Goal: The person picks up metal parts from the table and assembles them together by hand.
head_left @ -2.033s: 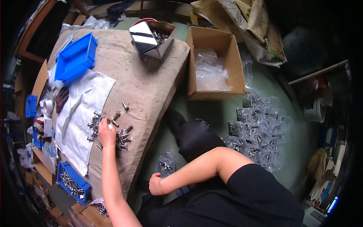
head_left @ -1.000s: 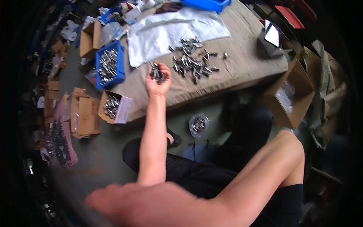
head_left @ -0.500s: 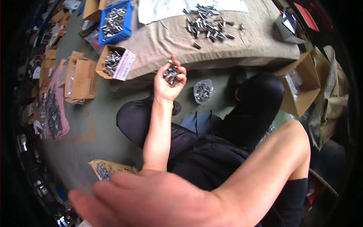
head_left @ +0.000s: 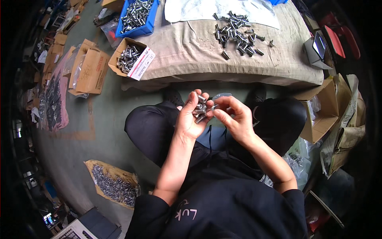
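Observation:
My left hand (head_left: 189,121) is palm up, its fingers curled around several short metal bolts (head_left: 201,109), some with wider heads. Right against its fingertips, my right hand (head_left: 239,119) pinches a small metal piece (head_left: 215,106) between thumb and index finger; the fingers mostly hide it. Both hands are over my lap, short of the cloth-covered table (head_left: 175,59). Partly covered behind my right hand is a clear plastic container (head_left: 221,95). A loose pile of bolts (head_left: 240,38) lies on the table cloth.
A blue bin (head_left: 148,28) and an open cardboard box (head_left: 113,61), both with metal bolts, stand at the table's left. Another carton (head_left: 91,71) sits on the floor. To the right is an open cardboard box (head_left: 328,113). Small parts (head_left: 115,185) lie on brown sheeting at lower left.
My right hand has come from close in front of the camera to my left hand, and now pinches a small metal piece. My view has shifted; the left hand still holds the bolts.

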The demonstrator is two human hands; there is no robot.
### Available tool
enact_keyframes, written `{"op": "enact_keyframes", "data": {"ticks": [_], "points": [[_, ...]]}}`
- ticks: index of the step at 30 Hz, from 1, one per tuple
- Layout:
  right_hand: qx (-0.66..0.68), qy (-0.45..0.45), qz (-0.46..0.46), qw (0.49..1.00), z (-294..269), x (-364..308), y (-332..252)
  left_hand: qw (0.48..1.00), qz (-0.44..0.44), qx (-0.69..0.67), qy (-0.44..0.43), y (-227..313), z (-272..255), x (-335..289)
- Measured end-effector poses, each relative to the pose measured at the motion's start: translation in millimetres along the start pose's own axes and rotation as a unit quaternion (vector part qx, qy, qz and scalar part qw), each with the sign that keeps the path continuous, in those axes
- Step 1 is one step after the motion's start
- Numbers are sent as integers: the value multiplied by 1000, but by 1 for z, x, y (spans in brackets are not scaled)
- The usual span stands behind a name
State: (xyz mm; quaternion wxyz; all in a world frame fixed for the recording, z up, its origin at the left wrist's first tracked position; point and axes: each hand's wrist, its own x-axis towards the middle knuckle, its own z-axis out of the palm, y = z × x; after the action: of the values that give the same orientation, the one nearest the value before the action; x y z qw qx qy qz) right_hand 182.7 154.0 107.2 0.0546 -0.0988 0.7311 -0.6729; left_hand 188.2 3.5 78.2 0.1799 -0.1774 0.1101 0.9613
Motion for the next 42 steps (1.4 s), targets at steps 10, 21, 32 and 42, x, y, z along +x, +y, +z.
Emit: {"op": "enact_keyframes", "data": {"ticks": [10, 21, 32, 42], "points": [[226, -64, 70, 969, 21, 15, 28, 972, 138, 161, 100, -6, 13, -24], [339, -70, 28, 938, 17, 15, 22, 935, 191, 277, 113, -3, 27, -37], [176, -76, -88, 977, 13, 14, 27, 935, 148, 294, 131, -7, 26, -36], [380, -97, 62, 918, 20, 7, 33, 893, 226, 365, 134, -11, 24, -44]]}}
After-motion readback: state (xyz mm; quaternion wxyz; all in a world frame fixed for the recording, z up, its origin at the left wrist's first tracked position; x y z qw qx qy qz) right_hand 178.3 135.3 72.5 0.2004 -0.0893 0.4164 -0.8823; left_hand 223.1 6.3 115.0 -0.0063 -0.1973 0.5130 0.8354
